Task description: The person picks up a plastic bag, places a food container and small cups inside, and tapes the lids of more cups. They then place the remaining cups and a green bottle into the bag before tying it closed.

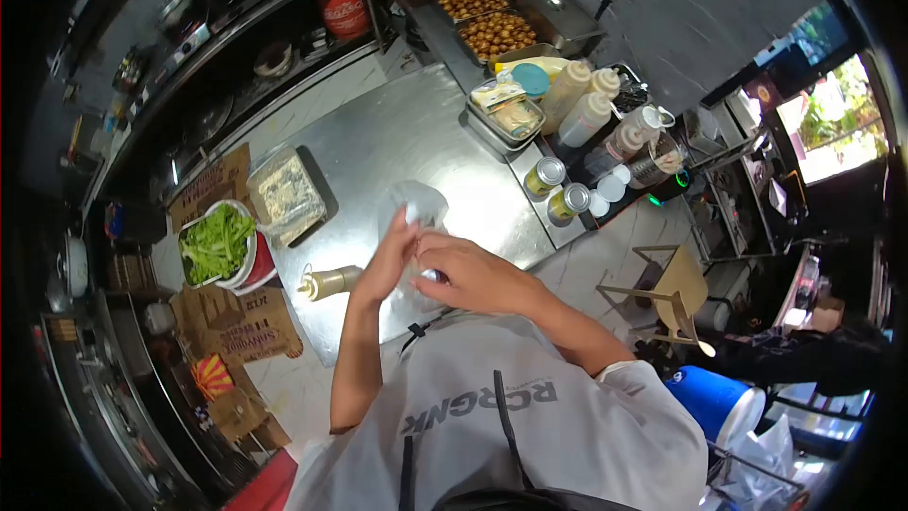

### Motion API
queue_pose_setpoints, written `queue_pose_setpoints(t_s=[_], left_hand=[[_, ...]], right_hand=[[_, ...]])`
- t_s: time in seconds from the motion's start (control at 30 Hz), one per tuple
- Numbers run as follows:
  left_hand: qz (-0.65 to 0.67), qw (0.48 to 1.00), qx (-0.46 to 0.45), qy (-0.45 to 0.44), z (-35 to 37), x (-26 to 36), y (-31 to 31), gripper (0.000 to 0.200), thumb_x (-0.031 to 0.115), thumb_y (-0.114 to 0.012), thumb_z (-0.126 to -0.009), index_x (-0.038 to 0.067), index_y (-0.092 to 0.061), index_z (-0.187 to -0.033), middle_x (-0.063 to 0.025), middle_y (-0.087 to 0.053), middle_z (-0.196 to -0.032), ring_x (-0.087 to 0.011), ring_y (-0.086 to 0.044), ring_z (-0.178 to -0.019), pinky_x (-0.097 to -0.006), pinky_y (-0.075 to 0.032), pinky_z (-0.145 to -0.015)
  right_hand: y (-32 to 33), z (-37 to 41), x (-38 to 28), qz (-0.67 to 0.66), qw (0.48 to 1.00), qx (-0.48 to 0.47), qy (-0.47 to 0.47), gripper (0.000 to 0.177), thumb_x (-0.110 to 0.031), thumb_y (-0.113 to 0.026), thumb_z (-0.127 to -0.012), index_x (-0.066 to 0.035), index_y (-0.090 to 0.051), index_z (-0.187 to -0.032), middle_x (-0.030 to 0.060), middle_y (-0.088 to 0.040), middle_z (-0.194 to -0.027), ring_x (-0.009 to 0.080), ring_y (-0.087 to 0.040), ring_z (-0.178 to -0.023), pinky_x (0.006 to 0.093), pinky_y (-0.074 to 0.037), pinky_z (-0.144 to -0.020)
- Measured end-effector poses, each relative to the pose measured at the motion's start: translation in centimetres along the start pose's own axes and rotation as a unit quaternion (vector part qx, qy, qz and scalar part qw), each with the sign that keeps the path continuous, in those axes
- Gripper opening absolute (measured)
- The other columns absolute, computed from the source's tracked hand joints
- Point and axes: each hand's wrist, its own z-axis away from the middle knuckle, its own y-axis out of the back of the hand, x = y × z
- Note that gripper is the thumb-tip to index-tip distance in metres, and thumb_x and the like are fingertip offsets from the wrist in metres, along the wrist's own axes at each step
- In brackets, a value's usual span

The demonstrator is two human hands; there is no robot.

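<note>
Over the near part of the steel table (pixel 473 180), my left hand (pixel 386 255) and my right hand (pixel 463 270) are close together in front of my body. Both have curled fingers around a thin, translucent plastic bag (pixel 414 203), which spreads beyond the fingertips. My right hand overlaps the fingers of my left one, and part of the bag hangs below them. Just left of my hands, a squeeze bottle (pixel 329 283) with a yellowish sauce lies on its side. Farther left on the table is a rectangular tray (pixel 287 197) with pale, crumbly food.
A container of green lettuce (pixel 218 244) stands at the left edge. Right of the table are upright sauce bottles (pixel 584 118), cans (pixel 570 202) and a metal container (pixel 508 116). Trays of small brown balls (pixel 497 35) are at the back. A wooden-framed stool (pixel 676 293) stands right.
</note>
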Motion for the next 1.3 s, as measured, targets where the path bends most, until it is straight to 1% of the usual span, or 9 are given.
queue_pose_setpoints(t_s=[0.17, 0.23, 0.37, 0.43, 0.5, 0.73, 1.03, 1.2, 1.3], left_hand=[[-0.147, 0.984, -0.063, 0.085, 4.3, -1.5, 2.1, 0.039, 0.025, -0.070, -0.096, 0.002, -0.058, -0.125, -0.0058, -0.060, -0.096, -0.0183, -0.056, -0.091, -0.0354, -0.048, -0.086], [-0.499, 0.856, -0.101, -0.087, 5.4, 0.3, 0.9, 0.047, 0.027, -0.084, -0.081, 0.000, -0.066, -0.116, -0.0152, -0.058, -0.104, -0.0316, -0.057, -0.099, -0.0411, -0.048, -0.085], [-0.664, 0.718, -0.114, -0.174, 5.9, -0.3, -0.7, 0.055, 0.023, -0.086, -0.072, 0.003, -0.070, -0.120, -0.0201, -0.055, -0.107, -0.0407, -0.057, -0.105, -0.0522, -0.046, -0.089], [-0.617, 0.775, -0.063, -0.121, 6.4, 0.2, -2.2, 0.040, 0.009, -0.081, -0.080, -0.003, -0.071, -0.117, -0.0220, -0.062, -0.110, -0.0399, -0.063, -0.099, -0.0492, -0.051, -0.088], [-0.508, 0.846, -0.098, -0.132, 5.2, -2.5, 1.8, 0.062, 0.026, -0.073, -0.102, 0.008, -0.048, -0.156, -0.0179, -0.052, -0.154, -0.0315, -0.062, -0.117, -0.0426, -0.050, -0.100], [-0.228, 0.966, 0.107, -0.061, 4.2, -5.1, 1.6, 0.045, 0.019, -0.063, -0.107, -0.001, -0.055, -0.146, -0.0125, -0.071, -0.115, -0.0201, -0.063, -0.099, -0.0328, -0.052, -0.079], [-0.465, 0.846, 0.158, -0.207, 3.5, -3.7, 1.2, 0.018, 0.007, -0.068, -0.099, -0.009, -0.074, -0.105, -0.0185, -0.073, -0.096, -0.0305, -0.071, -0.086, -0.0415, -0.057, -0.082], [-0.498, 0.816, 0.098, -0.277, 2.2, -3.5, 4.3, 0.015, 0.008, -0.068, -0.101, -0.007, -0.071, -0.103, -0.0191, -0.071, -0.095, -0.0347, -0.068, -0.085, -0.0447, -0.055, -0.079], [-0.555, 0.783, 0.056, -0.276, -1.2, -6.3, 13.1, 0.020, 0.012, -0.069, -0.101, -0.005, -0.069, -0.112, -0.0186, -0.070, -0.098, -0.0337, -0.067, -0.088, -0.0437, -0.054, -0.081]], right_hand=[[0.0, 2.5, 5.8, -0.206, 0.958, 0.025, -0.198, 0.028, -0.023, -0.072, -0.100, 0.004, -0.068, -0.106, 0.0108, -0.066, -0.095, 0.0191, -0.064, -0.076, 0.0338, -0.051, -0.067], [-2.3, 3.2, 8.4, -0.409, 0.872, -0.003, -0.268, 0.029, -0.023, -0.073, -0.100, 0.003, -0.066, -0.110, 0.0087, -0.067, -0.095, 0.0148, -0.064, -0.074, 0.0312, -0.052, -0.062], [-6.6, 2.3, 12.5, -0.392, 0.908, 0.037, -0.141, 0.039, -0.018, -0.087, -0.087, -0.005, -0.051, -0.093, 0.0032, -0.060, -0.080, 0.0113, -0.064, -0.067, 0.0299, -0.053, -0.054], [-6.4, 2.0, 12.4, -0.382, 0.908, 0.112, -0.135, 0.033, -0.012, -0.084, -0.085, -0.003, -0.053, -0.091, 0.0049, -0.060, -0.074, 0.0133, -0.063, -0.064, 0.0328, -0.050, -0.054], [-5.7, 1.4, 12.6, -0.208, 0.960, 0.178, -0.057, 0.027, -0.008, -0.080, -0.083, -0.001, -0.054, -0.090, 0.0073, -0.059, -0.070, 0.0158, -0.062, -0.063, 0.0358, -0.049, -0.055], [-10.0, 1.6, 11.2, -0.225, 0.907, 0.327, -0.139, 0.024, -0.003, -0.075, -0.075, 0.000, -0.055, -0.088, 0.0109, -0.058, -0.069, 0.0178, -0.059, -0.064, 0.0386, -0.048, -0.060], [-13.0, 0.9, 10.0, -0.326, 0.810, 0.443, -0.202, 0.026, -0.005, -0.079, -0.075, 0.000, -0.054, -0.081, 0.0040, -0.056, -0.069, 0.0099, -0.053, -0.066, 0.0324, -0.045, -0.059], [-13.4, 0.8, 9.8, -0.324, 0.835, 0.435, -0.094, 0.024, -0.009, -0.080, -0.079, -0.001, -0.058, -0.079, 0.0036, -0.058, -0.071, 0.0097, -0.056, -0.065, 0.0332, -0.049, -0.059], [-12.0, 4.2, 10.8, -0.063, 0.919, 0.375, -0.107, 0.026, -0.012, -0.082, -0.082, 0.000, -0.061, -0.073, 0.0043, -0.061, -0.067, 0.0095, -0.060, -0.068, 0.0350, -0.050, -0.059]])
